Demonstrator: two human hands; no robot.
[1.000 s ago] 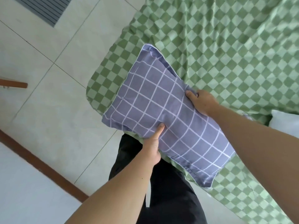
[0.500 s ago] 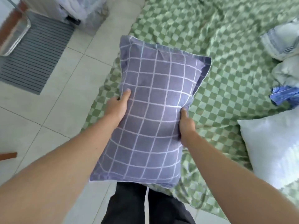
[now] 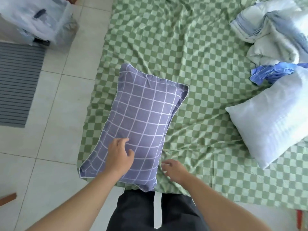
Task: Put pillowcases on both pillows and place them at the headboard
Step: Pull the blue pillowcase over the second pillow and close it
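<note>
Left hand [image 3: 119, 155] over near end of the cased pillow [image 3: 138, 124], fingers relaxed, gripping nothing; contact unclear. Right hand [image 3: 175, 169] just beside pillow's near right edge, fingers loosely spread above the green checked sheet [image 3: 191, 55]. Pillow lies flat at bed's near left edge. Bare white pillow [image 3: 273, 124] right; blue pillowcase [image 3: 268, 72] crumpled behind it.
</note>
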